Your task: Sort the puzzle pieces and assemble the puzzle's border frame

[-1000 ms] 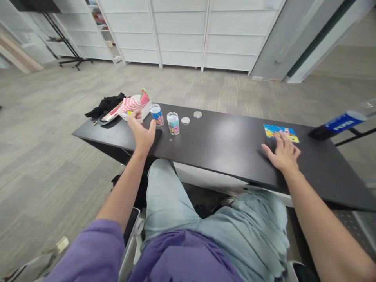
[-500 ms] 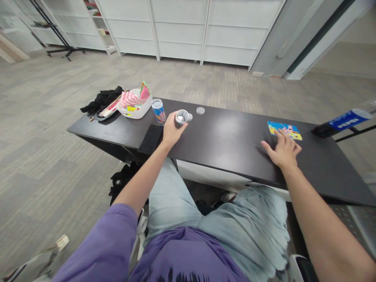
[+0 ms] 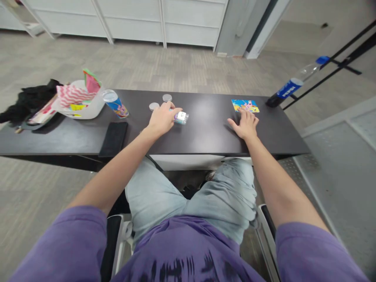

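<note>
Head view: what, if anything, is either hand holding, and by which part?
The left hand grips a small clear cylindrical can with a blue wrap around its body, the white-labelled end sticking out. The right hand grips nothing.

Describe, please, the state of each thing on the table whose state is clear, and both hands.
Left hand: closed around tipped can
Tipped can: held, opening unclear
Right hand: open, fingers spread
Picture card: flat
Other can: upright
Two lids: loose, flat
Bottle: upright, capped, partly filled
Basket: filled
Black cloth: crumpled
Black slab: flat
</note>
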`<state>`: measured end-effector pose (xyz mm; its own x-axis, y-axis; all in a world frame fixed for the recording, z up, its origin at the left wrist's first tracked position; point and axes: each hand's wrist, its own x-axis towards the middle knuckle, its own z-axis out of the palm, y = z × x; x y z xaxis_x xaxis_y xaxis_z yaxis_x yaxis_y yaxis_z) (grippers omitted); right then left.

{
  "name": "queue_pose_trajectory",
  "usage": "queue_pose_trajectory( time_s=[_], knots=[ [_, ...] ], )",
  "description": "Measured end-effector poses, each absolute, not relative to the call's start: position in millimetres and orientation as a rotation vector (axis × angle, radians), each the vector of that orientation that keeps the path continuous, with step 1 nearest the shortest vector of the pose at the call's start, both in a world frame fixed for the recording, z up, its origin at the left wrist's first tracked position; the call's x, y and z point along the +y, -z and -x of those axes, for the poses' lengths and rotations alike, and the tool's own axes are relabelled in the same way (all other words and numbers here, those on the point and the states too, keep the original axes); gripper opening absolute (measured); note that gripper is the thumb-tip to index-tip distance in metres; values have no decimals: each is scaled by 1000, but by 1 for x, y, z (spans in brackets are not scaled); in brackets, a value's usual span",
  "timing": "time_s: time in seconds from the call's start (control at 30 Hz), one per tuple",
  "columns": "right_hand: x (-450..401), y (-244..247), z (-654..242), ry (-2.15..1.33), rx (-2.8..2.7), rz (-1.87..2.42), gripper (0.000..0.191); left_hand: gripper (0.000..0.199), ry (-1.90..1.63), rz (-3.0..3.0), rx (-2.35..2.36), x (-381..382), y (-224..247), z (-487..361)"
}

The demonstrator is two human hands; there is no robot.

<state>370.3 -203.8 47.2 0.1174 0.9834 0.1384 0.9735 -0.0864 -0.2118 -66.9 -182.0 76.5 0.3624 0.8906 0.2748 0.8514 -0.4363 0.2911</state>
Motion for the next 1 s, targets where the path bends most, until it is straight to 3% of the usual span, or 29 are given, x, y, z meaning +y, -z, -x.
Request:
queue_pose_trajectory(
  time_s=[0.63, 0.8, 1.0],
  knots=[
    [-194, -36, -381, -92, -1929, 2077, 81, 41, -508, -2812, 1424, -138, -91, 23],
    [-193, -36, -381, -91, -1924, 2086, 81, 15, -598, -2725, 1338, -128, -101, 45],
    [-192, -34, -383, -64, -1948, 2081, 77, 25, -674, -2557, 1269, -131, -120, 78]
  ],
)
